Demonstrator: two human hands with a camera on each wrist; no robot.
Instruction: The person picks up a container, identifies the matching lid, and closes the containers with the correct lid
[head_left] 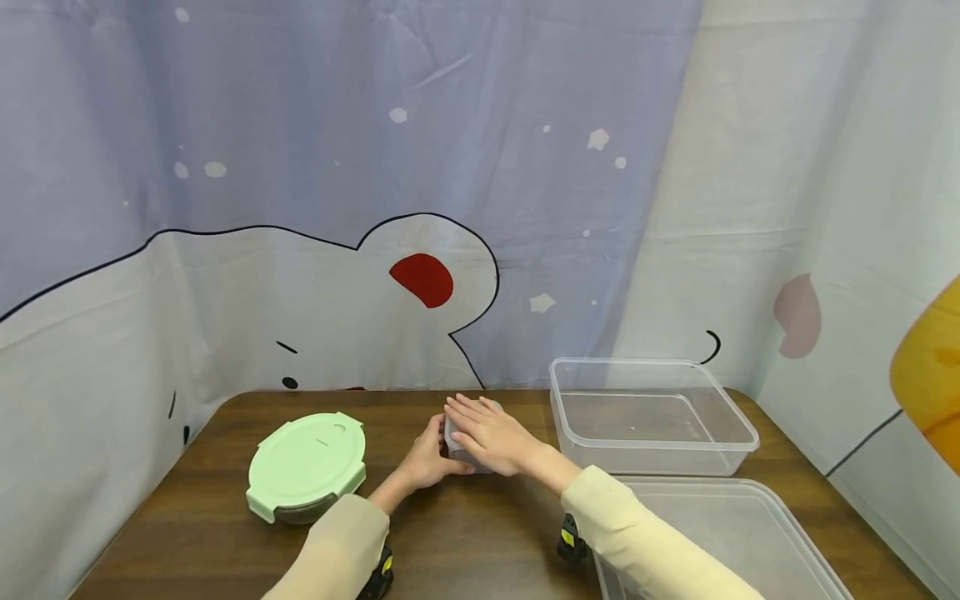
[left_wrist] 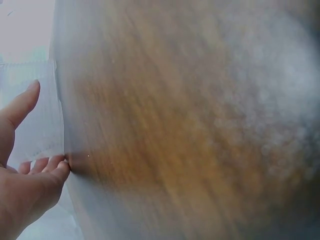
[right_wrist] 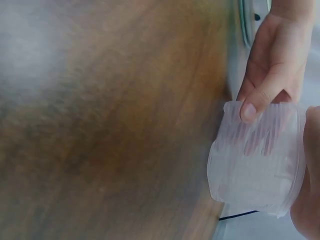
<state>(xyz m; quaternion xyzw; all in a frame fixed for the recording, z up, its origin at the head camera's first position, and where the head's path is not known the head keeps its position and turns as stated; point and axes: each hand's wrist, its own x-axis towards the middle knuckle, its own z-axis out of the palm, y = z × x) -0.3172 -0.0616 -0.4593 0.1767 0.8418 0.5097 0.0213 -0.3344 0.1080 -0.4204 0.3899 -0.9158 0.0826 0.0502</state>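
Both hands on small clear ribbed plastic tub (head_left: 467,446), table centre: my left hand (head_left: 427,460) pinches its left side, right hand (head_left: 491,435) lies flat on top, fingers straight, pointing left.

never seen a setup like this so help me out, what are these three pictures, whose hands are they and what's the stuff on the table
There is no machine here: a person wears three cameras. The wide picture comes from the head camera, looking down at a brown table. The two blurry close-ups come from cameras strapped to each wrist.

In the middle, the left hand grips the side of a small clear plastic tub, thumb on its wall. The right hand lies flat across its top, fingers straight.

Also on the table: a round container with a green lid to the left, an open clear box to the right, and a larger clear lid or tray at the near right corner. A printed curtain hangs behind.
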